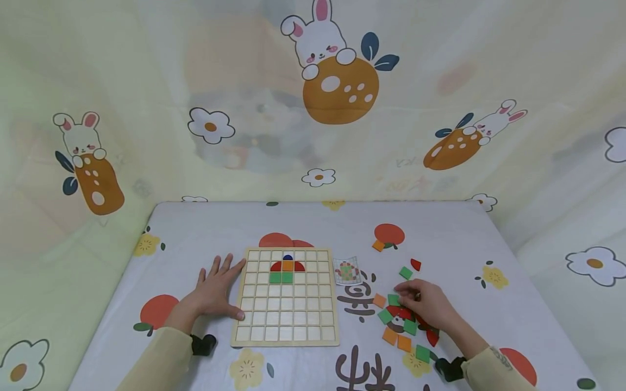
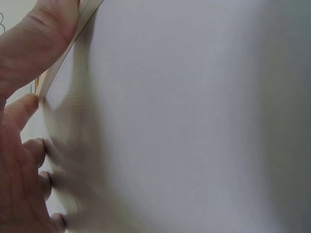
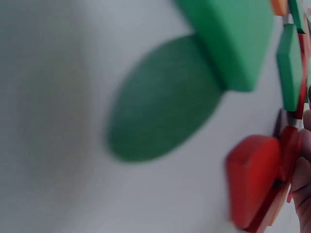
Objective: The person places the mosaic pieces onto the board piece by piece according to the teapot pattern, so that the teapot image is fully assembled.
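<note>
A wooden grid board [image 1: 286,343] lies in the middle of the table in the head view. On its upper rows sit a blue piece [image 1: 288,257], an orange square [image 1: 288,265] between two red pieces [image 1: 299,266], and two green squares [image 1: 275,277]. My left hand [image 1: 212,290] has its fingers spread, with the thumb and index fingertip touching the board's left edge. Over the loose tiles at right is my right hand [image 1: 427,304], fingers bent; whether they pinch a tile is hidden. In the right wrist view its fingers [image 3: 303,182] are beside red tiles [image 3: 252,177].
A small printed pattern card [image 1: 347,271] lies against the board's right side. Loose green tiles [image 1: 423,353], orange tiles [image 1: 389,335] and red tiles [image 1: 432,338] are scattered around the right hand. Farther back lies one orange tile [image 1: 379,245]. A patterned curtain [image 1: 244,179] hangs behind the table.
</note>
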Demonstrator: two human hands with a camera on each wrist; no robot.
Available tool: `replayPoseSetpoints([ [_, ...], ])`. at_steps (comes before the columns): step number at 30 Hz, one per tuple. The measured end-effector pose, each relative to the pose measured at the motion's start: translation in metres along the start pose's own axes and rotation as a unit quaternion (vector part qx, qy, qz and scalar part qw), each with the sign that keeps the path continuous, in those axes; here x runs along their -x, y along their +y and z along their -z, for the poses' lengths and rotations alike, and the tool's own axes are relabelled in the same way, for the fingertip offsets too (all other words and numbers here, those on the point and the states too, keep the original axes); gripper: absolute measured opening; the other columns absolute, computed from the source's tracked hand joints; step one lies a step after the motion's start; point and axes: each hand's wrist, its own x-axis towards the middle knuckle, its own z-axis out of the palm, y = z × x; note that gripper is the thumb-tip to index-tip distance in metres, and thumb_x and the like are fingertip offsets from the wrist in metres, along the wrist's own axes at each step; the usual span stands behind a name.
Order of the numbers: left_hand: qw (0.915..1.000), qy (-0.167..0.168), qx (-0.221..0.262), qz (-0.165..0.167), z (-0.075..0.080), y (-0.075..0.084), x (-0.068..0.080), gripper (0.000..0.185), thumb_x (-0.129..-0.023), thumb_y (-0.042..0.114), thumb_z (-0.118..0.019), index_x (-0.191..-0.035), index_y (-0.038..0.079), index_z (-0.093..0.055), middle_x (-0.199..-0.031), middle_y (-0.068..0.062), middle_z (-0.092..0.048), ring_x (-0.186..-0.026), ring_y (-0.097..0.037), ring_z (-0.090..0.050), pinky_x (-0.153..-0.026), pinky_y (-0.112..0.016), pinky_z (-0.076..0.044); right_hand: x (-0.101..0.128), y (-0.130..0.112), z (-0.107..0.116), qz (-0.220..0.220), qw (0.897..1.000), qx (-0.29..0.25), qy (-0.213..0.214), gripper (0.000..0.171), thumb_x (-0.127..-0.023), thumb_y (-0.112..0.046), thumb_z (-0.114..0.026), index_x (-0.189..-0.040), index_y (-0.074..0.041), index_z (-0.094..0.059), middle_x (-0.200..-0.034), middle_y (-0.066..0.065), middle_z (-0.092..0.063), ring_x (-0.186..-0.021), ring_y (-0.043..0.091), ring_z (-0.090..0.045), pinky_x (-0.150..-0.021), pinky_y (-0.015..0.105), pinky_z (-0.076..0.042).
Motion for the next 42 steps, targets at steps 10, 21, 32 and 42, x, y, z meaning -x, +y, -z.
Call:
replayPoseSetpoints([
  [10, 1.0000, -0.004, -0.003, 0.003, 0.0017, 0.0016, 0.0016, 0.127, -0.049, 0.055, -0.088, -0.152, 0.017, -0.024, -0.158, -0.020, -0.008, -0.143, -0.045, 0.004, -0.106, -0.070, 0.002, 0.0025, -0.0005, 0.0009, -0.001, 1.000, 0.025, -0.017, 0.025, -0.084, -0.013, -0.073, -0.109, -0.011, -0.070, -0.092, -0.003, -0.062, -0.080, 0.014, -0.051, -0.067, 0.022, -0.048],
  [21, 0.9999, -0.010, -0.007, 0.004, 0.0015, 0.0022, 0.0018, 0.126, -0.051, 0.055, -0.087, -0.152, 0.016, -0.024, -0.158, -0.020, -0.008, -0.143, -0.044, 0.005, -0.107, -0.069, 0.002, 0.0013, -0.0007, 0.0016, 0.010, 0.999, 0.041, -0.021, 0.026, -0.083, -0.013, -0.074, -0.109, -0.011, -0.069, -0.095, -0.003, -0.063, -0.082, 0.014, -0.052, -0.072, 0.026, -0.050],
  [32, 0.9999, -0.002, -0.004, -0.010, 0.0003, -0.0007, 0.0015, 0.127, -0.049, 0.053, -0.089, -0.152, 0.015, -0.025, -0.158, -0.020, -0.009, -0.142, -0.045, 0.003, -0.106, -0.071, 0.000, -0.0013, 0.0020, -0.0036, -0.009, 0.999, 0.045, -0.001, 0.029, -0.080, -0.017, -0.078, -0.107, -0.010, -0.069, -0.089, -0.003, -0.062, -0.078, 0.014, -0.051, -0.066, 0.023, -0.048],
  [42, 1.0000, -0.002, -0.001, -0.009, -0.0006, -0.0027, 0.0007, 0.129, -0.047, 0.054, -0.089, -0.152, 0.017, -0.024, -0.158, -0.019, -0.008, -0.143, -0.045, 0.004, -0.106, -0.070, 0.001, -0.0015, -0.0059, 0.0003, -0.018, 1.000, 0.020, 0.009, 0.028, -0.082, -0.015, -0.076, -0.108, -0.007, -0.067, -0.083, -0.002, -0.059, -0.076, 0.015, -0.051, -0.060, 0.022, -0.047],
])
